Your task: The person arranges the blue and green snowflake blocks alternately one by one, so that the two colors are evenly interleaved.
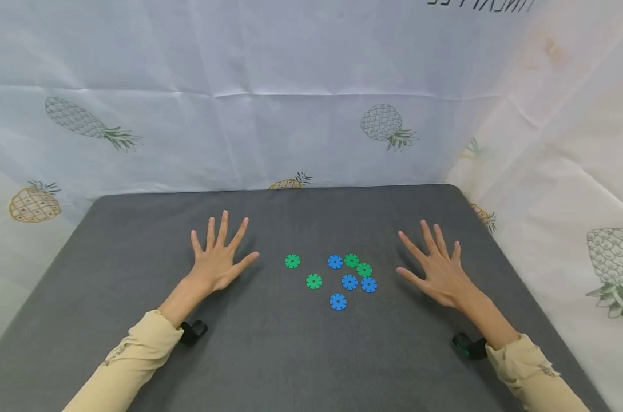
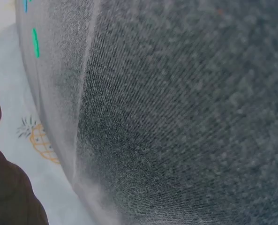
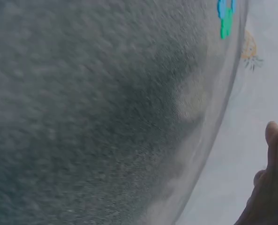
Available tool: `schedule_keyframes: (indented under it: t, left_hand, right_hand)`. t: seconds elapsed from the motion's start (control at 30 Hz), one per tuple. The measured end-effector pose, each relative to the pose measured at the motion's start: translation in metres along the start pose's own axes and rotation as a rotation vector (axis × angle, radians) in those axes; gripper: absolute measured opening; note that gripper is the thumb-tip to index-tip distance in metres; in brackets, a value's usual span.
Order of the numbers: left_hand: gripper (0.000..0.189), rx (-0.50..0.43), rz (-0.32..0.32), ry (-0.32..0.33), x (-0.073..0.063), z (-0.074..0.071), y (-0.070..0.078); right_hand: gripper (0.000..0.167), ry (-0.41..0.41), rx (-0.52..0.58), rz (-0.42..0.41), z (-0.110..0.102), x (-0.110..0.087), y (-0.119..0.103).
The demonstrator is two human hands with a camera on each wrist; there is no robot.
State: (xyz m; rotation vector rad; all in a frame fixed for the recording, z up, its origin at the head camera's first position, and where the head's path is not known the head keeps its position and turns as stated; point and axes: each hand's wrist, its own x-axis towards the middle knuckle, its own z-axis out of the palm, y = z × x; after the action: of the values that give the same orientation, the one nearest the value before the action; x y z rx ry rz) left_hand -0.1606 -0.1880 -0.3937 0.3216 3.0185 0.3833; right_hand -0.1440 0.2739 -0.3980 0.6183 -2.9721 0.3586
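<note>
Several flat notched discs, green and blue, lie on the dark grey table between my two hands in the head view. A green disc [image 1: 293, 261] is the one nearest my left hand [image 1: 214, 265], whose fingers are spread wide and hold nothing. On the other side, my right hand [image 1: 440, 273] is also spread, with a blue disc [image 1: 369, 285] and a green disc [image 1: 364, 270] to its left. Another blue disc [image 1: 338, 302] lies closest to me. Part of each hand shows at the edge of its wrist view, with a green disc [image 2: 35, 43] in the left one.
The grey table [image 1: 270, 355] has rounded far corners. Behind it hangs a white curtain [image 1: 290, 137] printed with pineapples, and more of this cloth runs along the right side. A black strap [image 1: 193, 332] is on the left wrist, another strap [image 1: 469, 347] on the right.
</note>
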Motion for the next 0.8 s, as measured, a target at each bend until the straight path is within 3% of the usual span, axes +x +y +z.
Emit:
schedule_keyframes:
  t: [0.37,0.8]
  left_hand:
    - [0.076,-0.056,0.168,-0.004,0.001,0.005,0.010]
    - [0.073,-0.096,0.237,-0.024,0.000,0.011,0.018]
  right_hand:
    - [0.071,-0.043,0.076,-0.118,0.006,-0.012,-0.011]
    - [0.060,0.011,0.159,-0.238,0.012,-0.017,-0.023]
